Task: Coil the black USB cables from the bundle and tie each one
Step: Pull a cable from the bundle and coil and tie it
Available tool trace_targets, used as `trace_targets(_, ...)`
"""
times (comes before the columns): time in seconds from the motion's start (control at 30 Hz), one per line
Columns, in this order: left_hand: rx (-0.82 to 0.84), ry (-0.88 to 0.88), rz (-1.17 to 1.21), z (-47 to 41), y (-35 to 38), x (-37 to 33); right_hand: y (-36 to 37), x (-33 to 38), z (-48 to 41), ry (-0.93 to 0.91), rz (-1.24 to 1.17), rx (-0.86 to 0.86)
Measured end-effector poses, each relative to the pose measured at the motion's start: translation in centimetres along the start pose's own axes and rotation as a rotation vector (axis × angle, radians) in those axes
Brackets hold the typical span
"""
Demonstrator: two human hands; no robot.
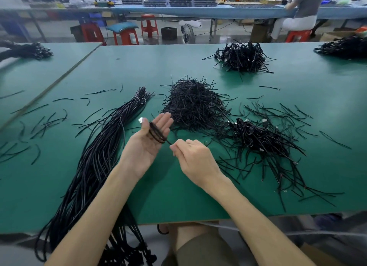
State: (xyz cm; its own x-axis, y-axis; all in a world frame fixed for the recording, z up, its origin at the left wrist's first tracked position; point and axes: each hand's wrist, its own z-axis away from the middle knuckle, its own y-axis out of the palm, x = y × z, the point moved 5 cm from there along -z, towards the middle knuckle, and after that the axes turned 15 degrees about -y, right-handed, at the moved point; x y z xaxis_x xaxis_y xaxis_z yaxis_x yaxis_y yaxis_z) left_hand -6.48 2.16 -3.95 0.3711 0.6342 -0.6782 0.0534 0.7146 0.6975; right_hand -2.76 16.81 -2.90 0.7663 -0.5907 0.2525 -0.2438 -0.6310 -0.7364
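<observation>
Black cable (156,134) is looped across the upturned left hand (147,144) and pinned there by the thumb; its free end is pinched by the right hand (193,156). Just left, the bundle (95,156) is laid along the green tabletop (178,196), a pile of ties (192,105) beyond.

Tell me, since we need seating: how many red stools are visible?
4 red stools: one left, beyond the table; one beside it under a blue cushion; one farther back; one under the seated person, right. More may be hidden.
</observation>
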Motion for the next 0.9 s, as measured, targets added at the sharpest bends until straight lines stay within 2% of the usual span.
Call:
trace_targets(0.07, 0.015, -0.062, 0.166, 0.3, -0.2, -0.3, 0.4, -0.1, 0.0, -0.002, 0.003, 0.033)
trace_targets(0.17, 0.094, -0.115, 0.2, 0.8, 0.3, -0.3, 0.5, -0.3, -0.1, -0.003, 0.024, 0.024)
trace_targets(0.27, 0.076, -0.108, 0.129, 1.0, 0.4, -0.3, 0.1, -0.2, -0.2, -0.021, 0.106, -0.04)
trace_targets(0.53, 0.031, -0.02, -0.116, 0.5, 0.3, 0.3, 0.4, -0.3, -0.3, -0.033, 0.133, 0.014)
trace_targets(0.7, 0.141, -0.046, -0.29, 0.9, 1.3, 1.5, 0.7, -0.1, -0.3, 0.03, -0.034, 0.124)
trace_targets(0.8, 0.242, -0.094, -0.386, 1.4, 2.3, 2.1, 0.2, -0.2, -0.1, 0.073, -0.153, 0.091)
trace_targets(0.9, 0.273, -0.098, -0.383, 1.7, 2.8, 2.1, -0.3, -0.2, 0.0, 0.102, -0.227, 0.027)
